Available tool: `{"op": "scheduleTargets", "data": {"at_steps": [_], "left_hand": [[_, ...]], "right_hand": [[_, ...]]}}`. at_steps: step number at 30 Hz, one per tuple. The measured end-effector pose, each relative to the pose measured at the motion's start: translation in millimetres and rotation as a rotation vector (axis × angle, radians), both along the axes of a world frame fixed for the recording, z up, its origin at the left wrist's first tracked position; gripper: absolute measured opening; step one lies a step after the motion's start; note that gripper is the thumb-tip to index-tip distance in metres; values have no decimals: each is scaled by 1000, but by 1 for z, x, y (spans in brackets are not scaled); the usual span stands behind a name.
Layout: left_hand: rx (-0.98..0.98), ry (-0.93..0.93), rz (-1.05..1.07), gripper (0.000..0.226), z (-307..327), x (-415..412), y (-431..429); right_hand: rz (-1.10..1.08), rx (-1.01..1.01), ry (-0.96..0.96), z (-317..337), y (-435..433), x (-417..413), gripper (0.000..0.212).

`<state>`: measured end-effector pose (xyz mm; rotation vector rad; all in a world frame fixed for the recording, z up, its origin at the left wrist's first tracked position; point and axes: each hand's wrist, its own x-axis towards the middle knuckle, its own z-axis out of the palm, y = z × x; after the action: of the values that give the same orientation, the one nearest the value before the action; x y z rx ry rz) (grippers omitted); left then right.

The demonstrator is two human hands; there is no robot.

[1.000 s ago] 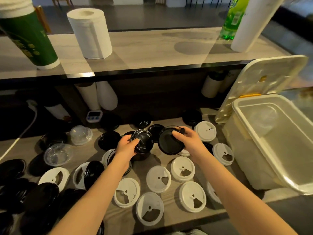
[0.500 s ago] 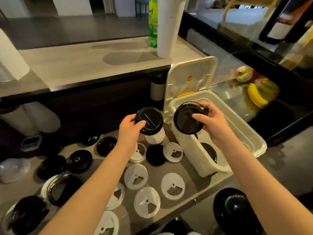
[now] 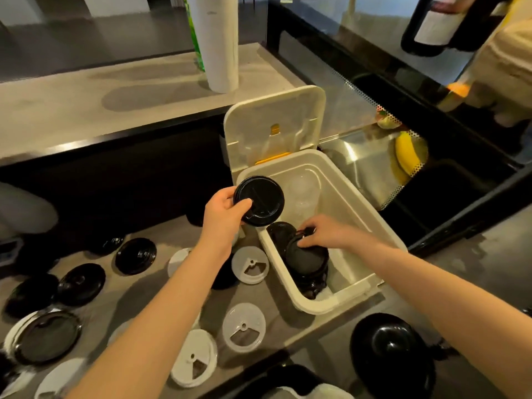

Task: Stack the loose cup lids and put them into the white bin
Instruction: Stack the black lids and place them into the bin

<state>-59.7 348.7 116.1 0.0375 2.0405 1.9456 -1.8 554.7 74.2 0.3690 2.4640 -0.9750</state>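
Observation:
My left hand (image 3: 224, 212) pinches a black cup lid (image 3: 259, 200) by its rim, tilted up over the near left corner of the white bin (image 3: 364, 210). Inside the bin my right hand (image 3: 322, 232) reaches down, its fingertips on a black lid (image 3: 305, 256) that lies on a pile of black lids at the bin's near end. The bin's hinged cover (image 3: 273, 126) stands open behind it. Loose white lids (image 3: 250, 264) and black lids (image 3: 135, 255) lie spread over the counter to the left.
A raised wooden shelf (image 3: 115, 105) runs behind the counter, with a tall white roll (image 3: 217, 41) on it. A glass display case with a banana (image 3: 406, 152) stands right of the bin. A black dome-shaped object (image 3: 391, 355) sits at the lower right.
Both hands carried their black lids from the counter to the bin. My right hand has dropped into the bin with its lid; my left lid now hovers over the bin's corner.

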Motion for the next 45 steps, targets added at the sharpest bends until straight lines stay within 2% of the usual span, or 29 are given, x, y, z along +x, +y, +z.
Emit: {"op": "scheduleTargets", "data": {"at_steps": [7, 13, 17, 19, 21, 24, 26, 28, 35, 39, 43, 45], "left_hand": [[-36, 20, 69, 35, -3, 5, 6], [-63, 29, 77, 37, -4, 8, 12], [-80, 32, 60, 38, -4, 8, 17], [-96, 31, 48, 38, -2, 8, 18], [-130, 32, 29, 34, -1, 6, 21], [-187, 25, 23, 22, 5, 1, 25], [-219, 8, 19, 14, 8, -3, 28], [-234, -10, -17, 12, 11, -4, 30], [-280, -27, -187, 10, 12, -2, 25], [-271, -78, -223, 10, 12, -2, 22], [-140, -136, -184, 21, 13, -4, 21], [-295, 15, -60, 30, 6, -8, 18]], "right_hand": [[229, 168, -38, -20, 6, -3, 42], [311, 255, -76, -26, 2, 3, 47], [338, 309, -21, -21, 1, 0, 55], [259, 218, 76, -11, 2, -2, 54], [110, 102, 283, 6, 0, -4, 50], [12, -51, 617, 32, -2, -8, 65], [144, -60, 670, 43, -2, -12, 82], [292, 14, 669, 47, -2, -15, 89], [490, 135, 829, 29, 0, -20, 82], [538, 136, 822, 26, -1, -21, 81], [426, 41, 762, 23, 7, -24, 79], [328, 78, 611, 25, 17, -22, 82]]}}
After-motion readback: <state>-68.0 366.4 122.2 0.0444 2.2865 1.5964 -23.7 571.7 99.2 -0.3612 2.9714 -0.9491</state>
